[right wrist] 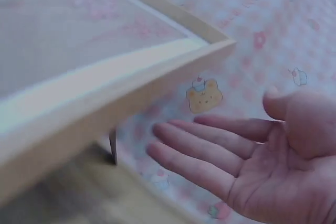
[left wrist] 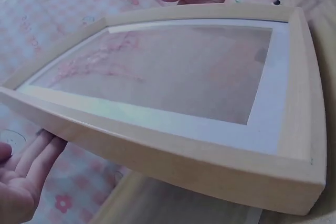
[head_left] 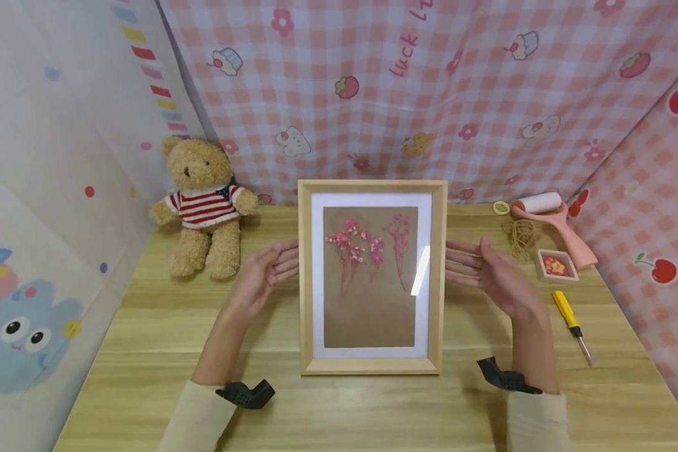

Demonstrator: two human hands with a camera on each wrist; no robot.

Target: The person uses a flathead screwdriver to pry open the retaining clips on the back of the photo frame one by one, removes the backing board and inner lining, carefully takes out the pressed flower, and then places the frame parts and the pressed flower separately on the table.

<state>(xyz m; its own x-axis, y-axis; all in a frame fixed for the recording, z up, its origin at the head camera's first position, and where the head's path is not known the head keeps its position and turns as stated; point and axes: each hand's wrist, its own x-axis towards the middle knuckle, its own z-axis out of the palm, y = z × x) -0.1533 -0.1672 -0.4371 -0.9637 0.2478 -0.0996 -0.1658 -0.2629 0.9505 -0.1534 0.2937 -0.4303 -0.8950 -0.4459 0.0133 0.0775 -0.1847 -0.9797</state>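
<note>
The left hand (head_left: 264,271) reaches out with fingers extended and grips nothing visible; its fingertips disappear behind the frame's edge, so contact cannot be told. The right hand (head_left: 500,276) is likewise ungrasping, fingers straight, just beside the opposite edge and apart from it. Between them, the rectangular pale-wood picture frame (head_left: 370,366) stands tilted back on the wood-grain tabletop (head_left: 370,414), probably propped by the thin dark strut (right wrist: 112,145) behind it. Its wide white mat (head_left: 318,282) sets off the dried pink flower sprigs (head_left: 350,242) against brown backing. Farther out, the tan plush teddy bear (head_left: 203,210) sits at the back left, and the yellow-handled metal screwdriver (head_left: 566,309), tan twine coil (head_left: 523,240) and pink-handled white roller (head_left: 573,238) lie at the right, seemingly kept aside to leave the frame central.
</note>
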